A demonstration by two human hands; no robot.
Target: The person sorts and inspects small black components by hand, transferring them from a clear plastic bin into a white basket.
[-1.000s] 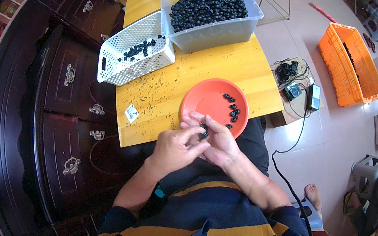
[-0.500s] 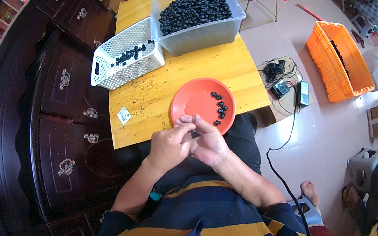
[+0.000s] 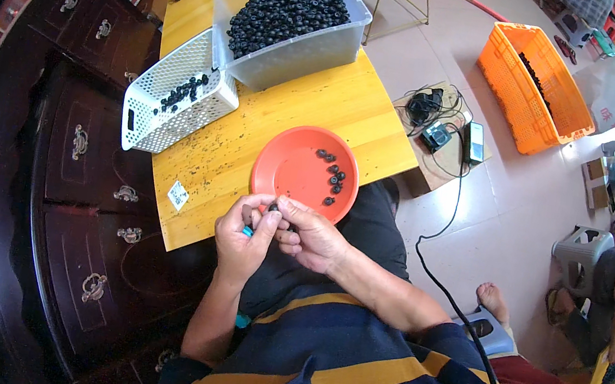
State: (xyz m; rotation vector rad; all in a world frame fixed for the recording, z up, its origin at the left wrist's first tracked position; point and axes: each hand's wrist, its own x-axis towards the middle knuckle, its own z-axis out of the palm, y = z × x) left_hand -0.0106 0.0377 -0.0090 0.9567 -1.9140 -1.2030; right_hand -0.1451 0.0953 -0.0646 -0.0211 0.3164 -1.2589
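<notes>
Just over the near rim of a red-orange round basin point(image 3: 274, 157), my two hands meet, fingers closed. My left hand point(image 3: 240, 239) grips a small black round piece point(image 3: 273, 208) between thumb and fingers, and a bit of something teal point(image 3: 247, 231) shows at its fingers. From the right, my right hand point(image 3: 316, 242) pinches the same piece with thumb and fingertip; its other fingers curl below, with a dark spot by them that I cannot make out. Several like black pieces point(image 3: 334, 178) lie along the basin's right side.
On the yellow table point(image 3: 351, 111) stand a clear bin point(image 3: 294, 67) heaped with black pieces and a white perforated basket point(image 3: 204, 109) holding several. Dark drawers point(image 3: 82, 262) flank the left. An orange crate point(image 3: 505, 94) and a black cable point(image 3: 441, 280) are at right. Other people sit nearby.
My hands, earlier pressed together with no piece visible, now show a black piece pinched between them, and the teal thing has come into sight. The whole scene has shifted left in the picture.
</notes>
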